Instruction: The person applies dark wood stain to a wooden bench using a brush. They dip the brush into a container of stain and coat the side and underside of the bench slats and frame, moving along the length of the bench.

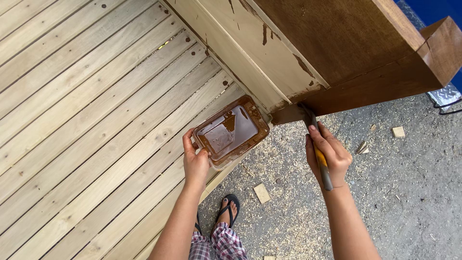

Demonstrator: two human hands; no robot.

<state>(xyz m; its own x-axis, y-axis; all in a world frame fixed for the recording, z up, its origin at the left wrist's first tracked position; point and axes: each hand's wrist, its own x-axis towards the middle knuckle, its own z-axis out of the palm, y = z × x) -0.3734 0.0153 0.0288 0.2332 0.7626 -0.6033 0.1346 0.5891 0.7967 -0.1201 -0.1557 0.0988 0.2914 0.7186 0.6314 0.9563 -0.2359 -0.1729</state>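
Note:
My left hand (195, 161) grips the near corner of a rectangular plastic tray (201, 133) holding dark brown stain. The tray rests at the edge of the pale slatted wood deck (86, 120). My right hand (328, 154) holds a paintbrush (323, 166) with a yellow-and-grey handle. Its bristles press against the lower edge of a wooden beam (365, 91) that is stained brown. Above the beam's end, a cream board (250, 53) shows brown smears along its edge.
Sawdust and small wood offcuts (262, 193) lie scattered on the grey ground (409, 192) at the right. My foot in a black flip-flop (228, 209) stands beside the deck edge. A shiny metal object (445, 96) sits at the far right.

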